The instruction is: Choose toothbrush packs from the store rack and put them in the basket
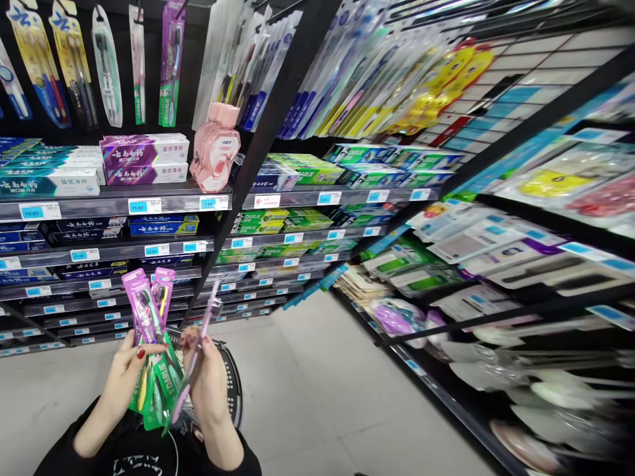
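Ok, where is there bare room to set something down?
Bare floor lies between the basket and the right-hand shelving, and between the left sleeve and the toothpaste shelves. It is crowded between the left hand and right hand, where toothbrush packs bunch, and among the toothpaste boxes.

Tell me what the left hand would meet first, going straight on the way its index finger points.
Apart from the toothbrush packs it holds, the left hand would probably meet the right hand first, though the depth between them is unclear.
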Demonstrator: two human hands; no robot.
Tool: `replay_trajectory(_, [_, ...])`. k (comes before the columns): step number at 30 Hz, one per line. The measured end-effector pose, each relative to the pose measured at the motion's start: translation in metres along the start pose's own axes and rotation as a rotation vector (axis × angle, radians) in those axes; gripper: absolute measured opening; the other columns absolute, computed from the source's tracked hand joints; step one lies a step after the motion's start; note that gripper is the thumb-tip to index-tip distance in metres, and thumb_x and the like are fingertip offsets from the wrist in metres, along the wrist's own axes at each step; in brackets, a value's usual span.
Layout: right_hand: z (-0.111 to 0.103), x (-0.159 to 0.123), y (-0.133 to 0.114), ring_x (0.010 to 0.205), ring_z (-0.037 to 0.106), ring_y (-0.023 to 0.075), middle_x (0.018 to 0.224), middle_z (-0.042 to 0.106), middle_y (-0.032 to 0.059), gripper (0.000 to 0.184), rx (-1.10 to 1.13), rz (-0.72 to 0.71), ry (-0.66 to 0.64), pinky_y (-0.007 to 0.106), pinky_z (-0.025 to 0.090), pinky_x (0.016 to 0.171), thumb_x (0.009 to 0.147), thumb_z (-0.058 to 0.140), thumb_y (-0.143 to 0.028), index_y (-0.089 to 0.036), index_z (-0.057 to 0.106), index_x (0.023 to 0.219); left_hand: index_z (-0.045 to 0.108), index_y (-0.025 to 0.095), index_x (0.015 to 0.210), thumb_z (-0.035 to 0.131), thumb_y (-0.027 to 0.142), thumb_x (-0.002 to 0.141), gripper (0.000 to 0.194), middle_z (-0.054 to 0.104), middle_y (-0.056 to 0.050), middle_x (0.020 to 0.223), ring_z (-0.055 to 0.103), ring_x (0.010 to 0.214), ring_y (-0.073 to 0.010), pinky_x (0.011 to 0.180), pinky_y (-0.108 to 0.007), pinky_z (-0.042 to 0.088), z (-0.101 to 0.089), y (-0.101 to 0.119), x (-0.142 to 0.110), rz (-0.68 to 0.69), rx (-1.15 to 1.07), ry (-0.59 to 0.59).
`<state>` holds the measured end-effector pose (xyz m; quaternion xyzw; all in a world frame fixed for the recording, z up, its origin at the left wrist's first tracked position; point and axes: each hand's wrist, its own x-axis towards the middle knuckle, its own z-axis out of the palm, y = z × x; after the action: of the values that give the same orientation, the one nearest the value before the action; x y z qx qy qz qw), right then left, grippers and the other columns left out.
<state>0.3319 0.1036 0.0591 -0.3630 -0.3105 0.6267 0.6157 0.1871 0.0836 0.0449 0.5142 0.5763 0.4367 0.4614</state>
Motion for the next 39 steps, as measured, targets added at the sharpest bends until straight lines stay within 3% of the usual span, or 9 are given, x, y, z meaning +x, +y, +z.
replay_trajectory(5, [-0.016, 0.003, -0.012, 0.037, 0.011, 0.0039, 0.062, 0.026, -0.0072, 0.021, 0.538, 0.320, -0.224, 0.017, 0.024, 0.033, 0.083, 0.041, -0.030, -0.020, 0.040, 0.065, 0.075, 0.022, 0.078, 0.072, 0.037, 0.057, 0.025, 0.056, -0.011, 0.117, 0.028, 0.127, -0.0350, 0.099, -0.039, 0.033, -0.016, -0.005, 0.006, -0.053, 0.009, 0.088])
replay_trajectory(9, [-0.015, 0.003, -0.014, 0.037, 0.013, 0.0035, 0.065, 0.029, -0.0065, 0.015, 0.731, 0.355, -0.157, 0.012, 0.028, 0.034, 0.084, 0.038, -0.017, -0.019, 0.048, 0.073, 0.075, 0.021, 0.079, 0.071, 0.033, 0.058, 0.025, 0.058, -0.012, 0.114, 0.032, 0.125, -0.0354, 0.097, -0.040, 0.035, -0.020, -0.008, 0.006, -0.080, -0.015, 0.104])
replay_trajectory(13, [-0.010, 0.011, -0.016, 0.041, 0.024, 0.0049, 0.067, 0.030, -0.0046, 0.015, 0.735, 0.330, -0.075, 0.012, 0.036, 0.040, 0.083, 0.039, -0.013, -0.015, 0.054, 0.083, 0.075, 0.020, 0.079, 0.070, 0.032, 0.059, 0.024, 0.060, -0.012, 0.111, 0.031, 0.126, -0.0348, 0.097, -0.039, 0.035, -0.021, -0.007, 0.005, -0.071, -0.029, 0.091])
replay_trajectory(18, [-0.012, 0.016, -0.019, 0.038, 0.022, 0.0039, 0.067, 0.034, -0.0051, 0.013, 0.694, 0.350, -0.099, 0.013, 0.033, 0.037, 0.081, 0.042, -0.016, -0.017, 0.054, 0.081, 0.075, 0.021, 0.076, 0.071, 0.032, 0.057, 0.023, 0.060, -0.012, 0.111, 0.029, 0.127, -0.0340, 0.098, -0.039, 0.034, -0.022, -0.004, 0.004, -0.075, -0.026, 0.113])
replay_trajectory(21, [-0.016, 0.012, -0.014, 0.034, 0.015, -0.0001, 0.066, 0.036, -0.0068, 0.012, 0.700, 0.373, -0.243, 0.013, 0.025, 0.030, 0.079, 0.048, -0.026, -0.017, 0.052, 0.073, 0.075, 0.021, 0.076, 0.070, 0.032, 0.057, 0.023, 0.060, -0.012, 0.112, 0.026, 0.128, -0.0341, 0.099, -0.040, 0.031, -0.023, -0.006, 0.005, -0.079, -0.018, 0.106])
replay_trajectory(26, [-0.019, 0.004, -0.008, 0.027, 0.015, -0.0023, 0.058, 0.034, -0.0091, 0.038, 0.536, 0.345, -0.566, 0.016, 0.015, 0.027, 0.077, 0.049, -0.049, -0.019, 0.039, 0.056, 0.075, 0.022, 0.078, 0.070, 0.031, 0.059, 0.022, 0.062, -0.011, 0.109, 0.025, 0.129, -0.0330, 0.101, -0.039, 0.029, -0.024, -0.011, 0.005, -0.075, 0.002, 0.101])
replay_trajectory(29, [-0.015, 0.004, -0.014, 0.028, 0.027, 0.0012, 0.058, 0.038, -0.0081, 0.032, 0.383, 0.294, -0.504, 0.017, 0.022, 0.028, 0.075, 0.054, -0.047, -0.020, 0.043, 0.062, 0.075, 0.023, 0.077, 0.069, 0.029, 0.059, 0.020, 0.064, -0.010, 0.104, 0.022, 0.131, -0.0315, 0.104, -0.041, 0.024, -0.023, -0.010, 0.006, -0.075, 0.014, 0.103])
replay_trajectory(34, [-0.008, 0.008, -0.028, 0.048, 0.049, 0.0101, 0.063, 0.050, -0.0043, 0.017, -0.068, 0.114, -0.210, 0.022, 0.041, 0.043, 0.075, 0.060, -0.036, -0.022, 0.051, 0.078, 0.075, 0.024, 0.076, 0.067, 0.028, 0.059, 0.019, 0.067, -0.011, 0.096, 0.014, 0.133, -0.0336, 0.104, -0.048, 0.021, -0.024, -0.008, 0.007, -0.096, 0.022, 0.099])
replay_trajectory(39, [-0.006, 0.006, -0.032, 0.058, 0.052, 0.0115, 0.064, 0.051, -0.0047, 0.017, -0.249, -0.017, -0.083, 0.023, 0.044, 0.054, 0.075, 0.061, -0.034, -0.021, 0.050, 0.072, 0.075, 0.023, 0.077, 0.067, 0.028, 0.060, 0.020, 0.066, -0.011, 0.095, 0.014, 0.133, -0.0326, 0.105, -0.046, 0.019, -0.024, -0.013, 0.008, -0.092, 0.021, 0.087])
